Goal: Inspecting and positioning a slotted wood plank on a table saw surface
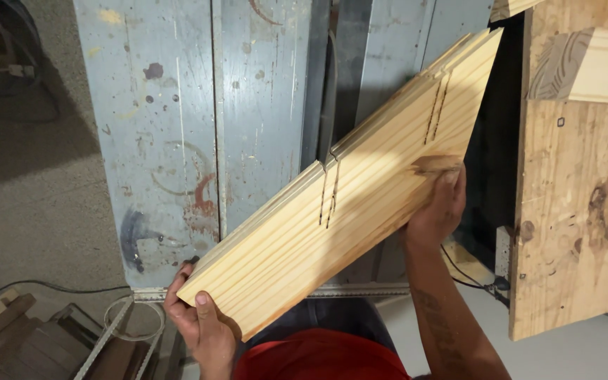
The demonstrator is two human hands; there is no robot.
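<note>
I hold a stack of pale pine boards tilted diagonally over a grey metal table. The top board shows two pairs of dark saw slots cut partway across it. My left hand grips the stack's lower left corner, thumb on top. My right hand presses on the top face near the right edge, fingers over a brown knot. Both hands carry the stack above the table.
The worn, paint-spotted grey metal table lies beneath. A plywood panel with a wooden block stands at the right. Scrap wood pieces and a cable lie on the concrete floor at the lower left.
</note>
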